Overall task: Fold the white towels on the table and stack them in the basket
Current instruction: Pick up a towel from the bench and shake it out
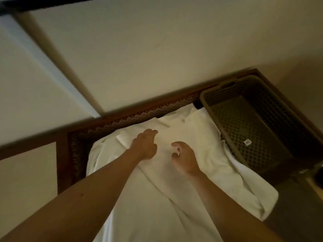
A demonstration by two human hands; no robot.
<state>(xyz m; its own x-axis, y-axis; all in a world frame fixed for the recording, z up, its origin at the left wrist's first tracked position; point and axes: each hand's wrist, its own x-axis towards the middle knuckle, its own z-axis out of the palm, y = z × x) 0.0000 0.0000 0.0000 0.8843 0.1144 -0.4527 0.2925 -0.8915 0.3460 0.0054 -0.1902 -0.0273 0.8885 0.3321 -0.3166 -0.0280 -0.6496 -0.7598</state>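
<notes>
Both hands (145,145) over white towels (201,137)

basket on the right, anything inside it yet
No towels show inside the basket: only its bare lattice floor and a small white sticker. The white towels lie beside it on the table; one edge drapes over its near left rim, hiding that strip.

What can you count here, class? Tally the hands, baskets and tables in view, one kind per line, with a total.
Bare hands: 2, the left hand lying on the white towels, the right hand hovering with curled fingers
Dark latticed plastic basket: 1, no towels inside
Dark carved wooden table: 1
Total: 4
</notes>
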